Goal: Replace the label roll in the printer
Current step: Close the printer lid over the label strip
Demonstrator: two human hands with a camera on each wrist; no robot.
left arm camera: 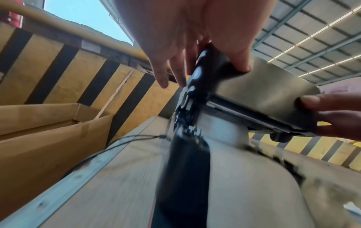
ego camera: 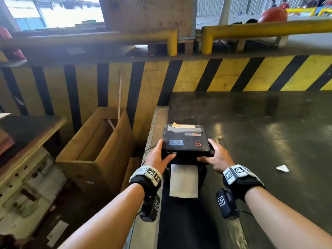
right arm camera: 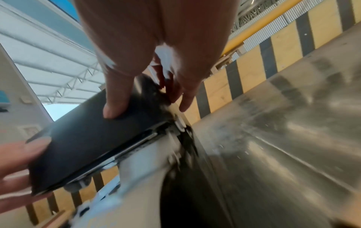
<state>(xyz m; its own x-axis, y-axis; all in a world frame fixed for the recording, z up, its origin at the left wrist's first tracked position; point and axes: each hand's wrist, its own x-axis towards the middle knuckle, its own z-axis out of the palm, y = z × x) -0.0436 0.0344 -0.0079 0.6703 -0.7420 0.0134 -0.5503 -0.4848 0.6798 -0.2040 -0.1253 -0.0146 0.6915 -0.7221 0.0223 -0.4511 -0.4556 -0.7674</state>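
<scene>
Hands: our left hand and right hand grip the printer lid, fingers curled on its sides | white label strip hangs from front.

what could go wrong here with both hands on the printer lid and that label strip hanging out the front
1. The label strip hangs from the front slot of the printer; moving the lid may crease or snag it.
2. The printer sits near the table's left edge, above the cardboard box; a hard pull by the left hand and right hand could slide it off.
3. A thin cable trails beside it and may catch.
</scene>
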